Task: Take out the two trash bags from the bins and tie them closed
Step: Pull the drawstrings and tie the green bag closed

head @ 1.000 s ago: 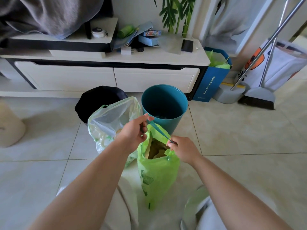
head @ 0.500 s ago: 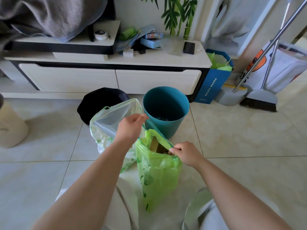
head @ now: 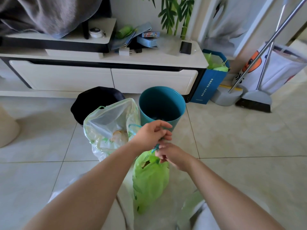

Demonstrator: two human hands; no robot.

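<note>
A bright green trash bag stands on the floor tiles in front of me, its mouth gathered at the top. My left hand grips its teal drawstring just above the bag. My right hand pinches the same drawstring right at the bag's neck. A second, pale translucent bag with trash inside stands open to the left. Behind them sit an empty teal bin and a black bin.
A white TV cabinet runs along the back. A blue paper bag with green bags, a dustpan and a broom stand at the right. A beige container is at the left edge.
Both hands have come together over the green bag. Its mouth, wide open before, is now drawn nearly shut, with the drawstring bunched between the hands.
</note>
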